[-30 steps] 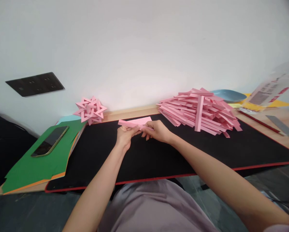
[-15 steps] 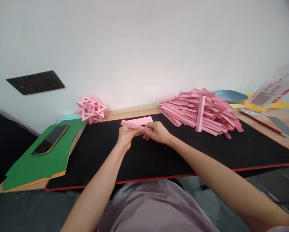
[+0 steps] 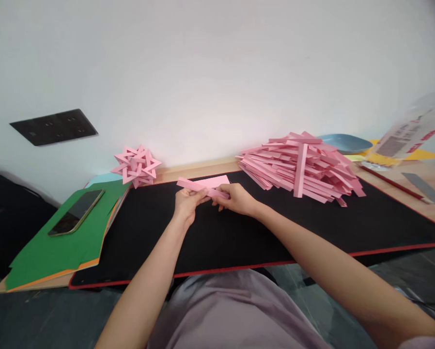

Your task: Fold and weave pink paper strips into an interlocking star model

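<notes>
Between my two hands is a folded pink paper strip, slanting down to the right above the black mat. My left hand pinches it near its middle, thumb on top. The fingers of my right hand are closed on its right end. Just behind it a wider pink paper piece lies on the mat. To the right rises a big pile of folded pink paper strips. At the left back stands a star-shaped pink paper model made of interlocked strips.
The black mat has a red edge. On the left a phone lies on green paper sheets. At right are a blue dish, a dark red pencil, a metal ruler and a clear plastic bottle.
My left hand has shifted slightly left along the strip. More of the strip shows between and beyond my fingers. My right hand stays nearly in place.
</notes>
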Action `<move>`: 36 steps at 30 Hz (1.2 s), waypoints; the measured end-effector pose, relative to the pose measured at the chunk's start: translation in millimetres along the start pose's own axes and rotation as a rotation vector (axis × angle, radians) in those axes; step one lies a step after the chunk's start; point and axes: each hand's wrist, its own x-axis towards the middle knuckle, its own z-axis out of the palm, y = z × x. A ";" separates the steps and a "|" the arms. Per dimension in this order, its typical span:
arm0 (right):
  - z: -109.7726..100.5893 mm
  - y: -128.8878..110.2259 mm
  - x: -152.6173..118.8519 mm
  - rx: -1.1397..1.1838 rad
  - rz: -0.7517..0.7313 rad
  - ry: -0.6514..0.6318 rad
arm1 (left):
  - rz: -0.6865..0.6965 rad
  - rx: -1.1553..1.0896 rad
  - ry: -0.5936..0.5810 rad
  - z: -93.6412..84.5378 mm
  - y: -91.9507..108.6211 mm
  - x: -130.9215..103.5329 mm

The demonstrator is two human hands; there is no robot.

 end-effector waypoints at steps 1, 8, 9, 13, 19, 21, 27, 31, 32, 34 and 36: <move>0.1 0.7 0.3 0.013 0.009 0.004 | 0.010 -0.014 0.016 -0.7 0.4 0.6; 0.6 -3.3 1.0 0.198 0.089 -0.003 | 0.033 -0.079 0.017 -2.3 1.5 0.8; 0.6 -4.3 0.8 0.211 0.088 -0.007 | 0.018 -0.072 -0.009 -1.7 0.8 0.1; 0.5 -6.5 -0.2 0.236 0.086 -0.024 | -0.031 -0.018 -0.082 1.1 -2.4 -2.3; 0.6 -7.9 -0.3 0.246 0.076 -0.021 | 0.003 -0.012 -0.062 2.8 -1.5 -3.8; 0.6 -7.9 -0.1 0.242 0.073 -0.015 | 0.001 -0.015 -0.067 2.6 -1.0 -4.1; 1.1 -6.0 0.0 0.235 0.061 -0.004 | -0.007 0.010 -0.081 1.4 -0.9 -4.5; 0.9 -6.0 -0.2 0.234 0.059 0.007 | -0.005 0.012 -0.095 2.0 -0.2 -4.7; 0.7 -6.3 -0.3 0.234 0.057 0.009 | -0.006 0.014 -0.098 2.2 0.0 -4.8; 0.5 -7.4 -0.4 0.231 0.057 0.015 | -0.009 0.017 -0.103 2.6 0.3 -5.1; 0.3 -8.7 -0.6 0.228 0.061 0.022 | -0.007 0.019 -0.107 2.9 0.4 -5.4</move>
